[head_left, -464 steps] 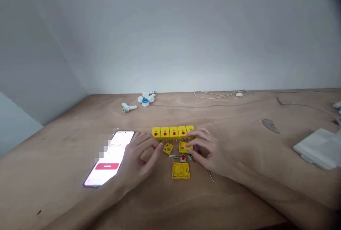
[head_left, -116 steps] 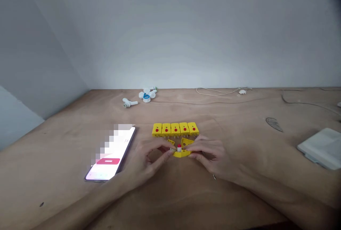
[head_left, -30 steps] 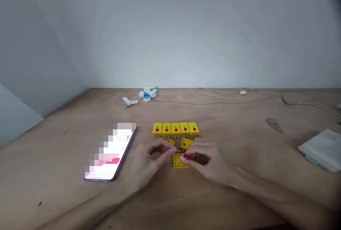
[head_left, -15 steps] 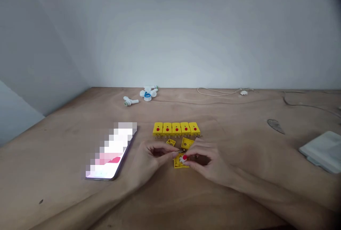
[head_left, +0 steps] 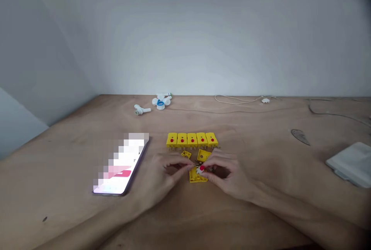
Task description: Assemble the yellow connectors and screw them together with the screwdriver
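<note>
My right hand [head_left: 227, 170] is closed in a pinch on a small white piece with a red button [head_left: 202, 168]. This piece is just above an open yellow shell half [head_left: 198, 177] on the table. Coming in from the other side, my left hand [head_left: 166, 172] has thumb and forefinger pinched on a thin metal piece [head_left: 196, 165] that meets the white piece; its full shape is hidden. Behind the fingertips lie a small yellow part with holes [head_left: 186, 154] and a yellow cover [head_left: 203, 155], partly covered by my right hand.
Several yellow plugs with red buttons and metal pins [head_left: 192, 140] stand in a row beyond my hands. A lit phone [head_left: 116, 176] lies left, a pale flat case [head_left: 352, 165] right. White pipe-like fittings [head_left: 142, 110] and a thin cable [head_left: 234, 102] lie by the wall.
The white piece with the red button has shifted slightly right and up, uncovering more of the yellow shell half. Both hands stay almost in place.
</note>
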Demonstrator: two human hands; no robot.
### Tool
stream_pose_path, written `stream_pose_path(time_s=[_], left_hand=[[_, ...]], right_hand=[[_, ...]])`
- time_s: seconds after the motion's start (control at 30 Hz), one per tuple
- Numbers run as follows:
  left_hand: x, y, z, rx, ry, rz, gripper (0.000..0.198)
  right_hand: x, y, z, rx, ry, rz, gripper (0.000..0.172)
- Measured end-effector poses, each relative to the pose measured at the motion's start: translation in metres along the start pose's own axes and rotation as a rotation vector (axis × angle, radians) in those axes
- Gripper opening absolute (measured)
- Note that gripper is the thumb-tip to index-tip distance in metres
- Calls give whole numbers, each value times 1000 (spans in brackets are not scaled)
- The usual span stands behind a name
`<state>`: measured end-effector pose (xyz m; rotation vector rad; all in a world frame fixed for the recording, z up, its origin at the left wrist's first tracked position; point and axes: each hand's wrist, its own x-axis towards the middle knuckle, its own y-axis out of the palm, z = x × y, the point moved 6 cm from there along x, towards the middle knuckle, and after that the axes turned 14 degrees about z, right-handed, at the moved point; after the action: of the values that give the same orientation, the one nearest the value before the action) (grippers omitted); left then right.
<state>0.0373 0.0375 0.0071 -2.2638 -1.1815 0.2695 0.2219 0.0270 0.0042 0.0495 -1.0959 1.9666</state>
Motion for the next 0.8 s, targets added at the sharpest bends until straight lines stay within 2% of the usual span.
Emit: stream_pose_path(time_s=[0.1, 0.37, 0.8], left_hand=[[-1, -3, -6, 150, 58, 16, 15], [0, -1, -1, 0, -25, 7, 14], [0, 1, -8, 135, -27, 54, 16]], right_hand=[[0, 0, 0, 5, 4, -11, 7], [0, 1, 1, -31, -15, 21, 4], [1, 0, 5, -38, -33, 21, 2]])
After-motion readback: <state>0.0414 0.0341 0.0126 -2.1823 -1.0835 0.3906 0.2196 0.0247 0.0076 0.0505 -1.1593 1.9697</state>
